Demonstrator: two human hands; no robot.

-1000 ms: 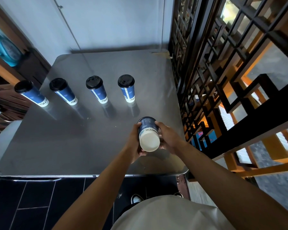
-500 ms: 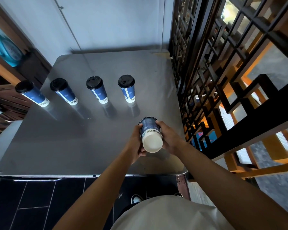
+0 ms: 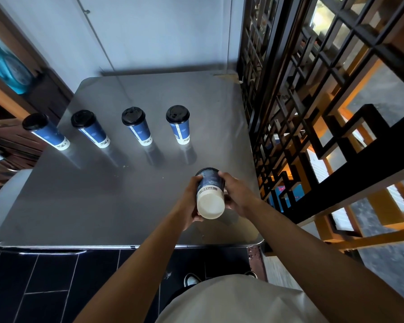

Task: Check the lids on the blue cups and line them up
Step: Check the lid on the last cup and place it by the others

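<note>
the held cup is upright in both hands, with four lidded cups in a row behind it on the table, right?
Not quite: in the head view the held cup is tipped over, its white base facing the camera and its top pointing away. The rest holds: left hand and right hand hold it, and four lidded cups stand in a row on the table.

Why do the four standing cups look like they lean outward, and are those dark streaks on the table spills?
Head view: wide-angle distortion splays the four black-lidded blue paper cups, worst at the left edge. Head view: the streaks are their reflections in the glossy steel table, not spills. Head view: the blue cup held with its white base toward the camera, between left hand and right hand, is sharp.
</note>
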